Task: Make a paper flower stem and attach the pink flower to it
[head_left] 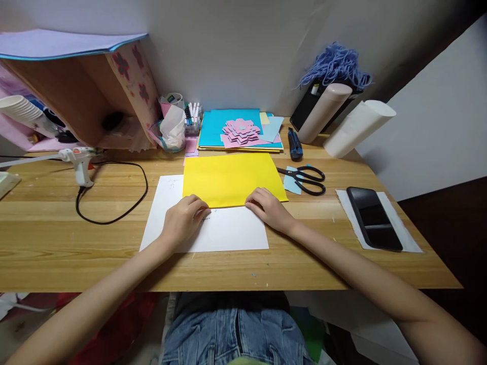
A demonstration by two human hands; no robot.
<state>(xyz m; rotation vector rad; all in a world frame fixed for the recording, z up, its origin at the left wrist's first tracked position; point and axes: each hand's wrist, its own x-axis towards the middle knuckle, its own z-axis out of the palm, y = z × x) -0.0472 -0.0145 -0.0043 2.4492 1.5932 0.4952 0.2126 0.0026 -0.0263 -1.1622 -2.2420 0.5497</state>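
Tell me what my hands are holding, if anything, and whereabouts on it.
The yellow paper, by its near edge: left hand toward the left end, right hand farther right.

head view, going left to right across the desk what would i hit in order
Glue gun → left hand → pink paper flower → black-handled scissors → phone

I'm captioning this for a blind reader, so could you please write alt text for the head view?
Two bare hands, left and right, hold the near edge of a yellow sheet over white paper on a wooden desk. Black-handled scissors lie to the right; a glue gun lies to the left.
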